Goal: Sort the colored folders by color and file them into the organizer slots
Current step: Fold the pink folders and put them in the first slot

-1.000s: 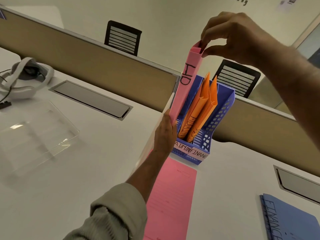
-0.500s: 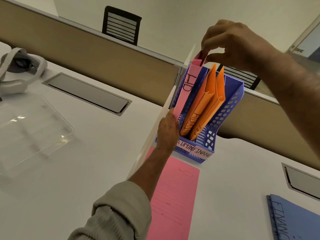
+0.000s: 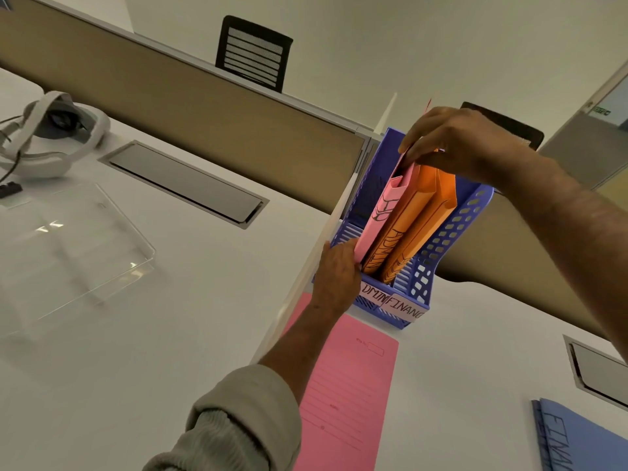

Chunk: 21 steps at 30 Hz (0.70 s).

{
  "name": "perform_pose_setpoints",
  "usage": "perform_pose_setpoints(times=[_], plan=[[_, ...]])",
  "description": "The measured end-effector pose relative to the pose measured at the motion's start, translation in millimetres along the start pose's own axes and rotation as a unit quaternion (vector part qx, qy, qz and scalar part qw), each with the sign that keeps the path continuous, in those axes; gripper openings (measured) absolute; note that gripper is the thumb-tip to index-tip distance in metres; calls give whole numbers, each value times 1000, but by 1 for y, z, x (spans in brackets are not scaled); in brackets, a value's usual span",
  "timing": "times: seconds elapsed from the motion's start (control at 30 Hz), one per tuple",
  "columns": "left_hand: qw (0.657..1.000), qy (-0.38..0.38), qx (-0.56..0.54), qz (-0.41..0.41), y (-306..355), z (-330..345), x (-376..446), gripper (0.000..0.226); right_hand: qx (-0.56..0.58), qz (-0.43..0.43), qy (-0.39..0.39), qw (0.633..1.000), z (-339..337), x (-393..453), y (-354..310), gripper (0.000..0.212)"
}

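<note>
Pink folder (image 3: pixel 385 212) standing in the blue organizer (image 3: pixel 441 246), in the slot just left of the orange ones, lower edge down among the ribs. Its top is pinched by the right hand (image 3: pixel 452 144), grip closed on the upper edge. The left hand (image 3: pixel 338 270) is set at the folder's lower near corner, fingers against it; whether they curl round the edge cannot be told.

Risks, as judged:
- The pink folder leans right against the first orange folder (image 3: pixel 404 215). It may be wedged into the same slot as the orange, which would spoil the colour sort. The divider between them is hidden, so the compartment cannot be confirmed.
- The folder's top is folded over; a hard downward push could buckle it.
- The organizer sits at the table (image 3: pixel 170 334) edge by the partition; a sideways push from either hand could shift or tip it.
- Labels on the organizer's near face are partly covered by the left hand, so a misfile is easily missed.

Count:
- Pink folders: two, one in the organizer, a second pink folder (image 3: pixel 343 396) flat on the table, near side.
- Orange folders: two, the second orange folder (image 3: pixel 438 202) right of the first.
- Blue folder (image 3: pixel 574 440): one, flat at near right, not yet filed.
- Organizer: one.
</note>
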<state>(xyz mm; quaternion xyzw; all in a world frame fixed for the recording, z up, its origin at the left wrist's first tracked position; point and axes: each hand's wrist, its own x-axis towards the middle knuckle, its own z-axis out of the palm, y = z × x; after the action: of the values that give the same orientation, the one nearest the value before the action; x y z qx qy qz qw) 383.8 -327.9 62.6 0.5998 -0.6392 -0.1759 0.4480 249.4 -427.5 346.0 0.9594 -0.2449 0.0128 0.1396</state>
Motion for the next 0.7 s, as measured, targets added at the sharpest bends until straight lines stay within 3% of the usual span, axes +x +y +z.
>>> perform_pose_setpoints(times=[0.4, 0.6, 0.7], plan=[[1000, -15, -15, -17, 1, -1, 0, 53, 76, 37, 30, 996, 4, -7, 17, 25], [1000, -28, -3, -9, 3, -2, 0, 52, 54, 88, -62, 993, 25, 0, 5, 26], [1000, -21, -14, -14, 4, -4, 0, 47, 63, 111, -58, 990, 32, 4, 3, 26]])
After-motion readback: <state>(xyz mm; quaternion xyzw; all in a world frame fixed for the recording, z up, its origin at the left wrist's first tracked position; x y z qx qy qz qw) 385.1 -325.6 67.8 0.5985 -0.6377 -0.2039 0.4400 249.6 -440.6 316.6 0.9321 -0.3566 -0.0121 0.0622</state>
